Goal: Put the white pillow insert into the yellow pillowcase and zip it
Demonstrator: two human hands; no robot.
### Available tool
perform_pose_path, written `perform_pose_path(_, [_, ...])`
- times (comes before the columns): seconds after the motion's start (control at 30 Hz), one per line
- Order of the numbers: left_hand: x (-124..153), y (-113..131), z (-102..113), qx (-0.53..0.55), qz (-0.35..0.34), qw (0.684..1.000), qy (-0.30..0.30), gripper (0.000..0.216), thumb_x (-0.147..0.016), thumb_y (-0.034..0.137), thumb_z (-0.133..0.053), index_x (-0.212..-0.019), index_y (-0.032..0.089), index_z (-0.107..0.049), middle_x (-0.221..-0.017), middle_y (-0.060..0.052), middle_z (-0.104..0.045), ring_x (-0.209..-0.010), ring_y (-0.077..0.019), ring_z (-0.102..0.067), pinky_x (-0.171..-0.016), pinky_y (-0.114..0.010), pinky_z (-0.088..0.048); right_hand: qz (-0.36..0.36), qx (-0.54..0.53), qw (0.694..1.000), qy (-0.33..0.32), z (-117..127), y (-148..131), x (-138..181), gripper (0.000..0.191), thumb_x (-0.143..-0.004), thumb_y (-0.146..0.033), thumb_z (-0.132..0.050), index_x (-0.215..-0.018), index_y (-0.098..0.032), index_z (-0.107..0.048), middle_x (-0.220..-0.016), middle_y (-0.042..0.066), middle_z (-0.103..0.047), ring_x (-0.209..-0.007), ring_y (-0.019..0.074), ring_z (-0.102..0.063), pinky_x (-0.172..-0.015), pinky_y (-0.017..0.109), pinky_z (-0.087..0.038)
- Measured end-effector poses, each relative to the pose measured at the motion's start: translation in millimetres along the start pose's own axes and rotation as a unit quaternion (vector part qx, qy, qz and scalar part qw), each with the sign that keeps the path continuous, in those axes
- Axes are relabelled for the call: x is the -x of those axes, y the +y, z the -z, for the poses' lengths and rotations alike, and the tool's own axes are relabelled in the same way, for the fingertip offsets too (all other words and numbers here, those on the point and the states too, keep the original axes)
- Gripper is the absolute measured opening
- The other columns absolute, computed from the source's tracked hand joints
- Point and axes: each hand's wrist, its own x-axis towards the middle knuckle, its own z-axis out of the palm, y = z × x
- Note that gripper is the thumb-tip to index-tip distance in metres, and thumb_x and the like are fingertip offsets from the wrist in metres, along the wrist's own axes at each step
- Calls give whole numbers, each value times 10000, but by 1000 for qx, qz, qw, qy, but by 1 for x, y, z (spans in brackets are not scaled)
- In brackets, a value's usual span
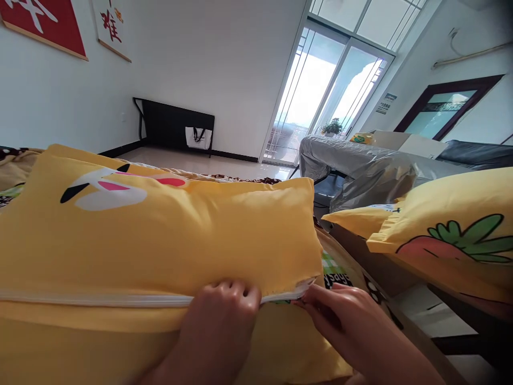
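A large yellow pillow (160, 235) with a cartoon print lies in front of me, its white zipper (100, 299) running along the near edge. My left hand (224, 315) is curled over the zipper edge, fingers pressing down on the yellow cover. My right hand (344, 321) pinches the zipper's right end at the pillow's corner (306, 286). The zipper slider itself is hidden by my fingers.
A second yellow pillow (452, 230) with a carrot print lies on the right. Behind it stands a sofa under a grey cover (360, 166) with a box on top. A black folded table (176, 125) leans on the far wall. Glass balcony doors (320, 96) are beyond.
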Motion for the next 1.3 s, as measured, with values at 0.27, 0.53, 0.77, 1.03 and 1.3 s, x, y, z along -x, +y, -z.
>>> perform_pose_path(0.27, [-16, -18, -5, -7, 24, 996, 89, 217, -910, 186, -376, -784, 198, -551, -769, -46, -618, -720, -227, -622, -557, -281, -361, -104, -82, 991, -21, 5, 15, -18, 306, -882, -430, -505, -688, -213, -603, -611, -10, -616, -554, 126, -544, -496, 231, -319])
perform_pose_path(0.53, [-22, -42, 7, 31, 60, 986, 154, 301, -942, 331, -384, -713, 192, -520, -700, -10, -600, -628, -172, -584, -516, -272, -178, -99, -3, 990, -97, -19, -10, -41, 241, -573, -372, -769, -532, -203, -602, -539, -1, -599, -471, 129, -511, -437, 244, -222])
perform_pose_path(0.77, [-4, -46, 13, 32, -82, 917, 390, 330, -940, 243, -411, -618, 177, -442, -577, 19, -468, -521, -103, -413, -512, -276, -223, -134, 70, 988, 19, -35, -50, -46, 169, -665, -332, -719, -665, -198, -616, -602, 62, -665, -533, 231, -627, -477, 280, -291])
perform_pose_path(1.03, [13, -67, 28, -54, -213, 840, 496, 363, -902, 129, -396, -543, 174, -374, -521, -3, -367, -531, -130, -307, -525, -302, -201, -72, -20, 955, 288, -73, -58, -75, 207, -884, -365, -522, -805, -179, -569, -736, 76, -685, -614, 188, -653, -526, 254, -352])
perform_pose_path(1.3, [-27, -73, 4, -123, -12, 981, 147, 238, -873, 144, -377, -777, 181, -592, -665, -39, -605, -577, -174, -578, -487, -291, -178, -84, -210, 972, 63, -104, -19, -114, 212, -822, -124, -471, -980, -182, -601, -831, 38, -701, -774, 163, -651, -665, 243, -422])
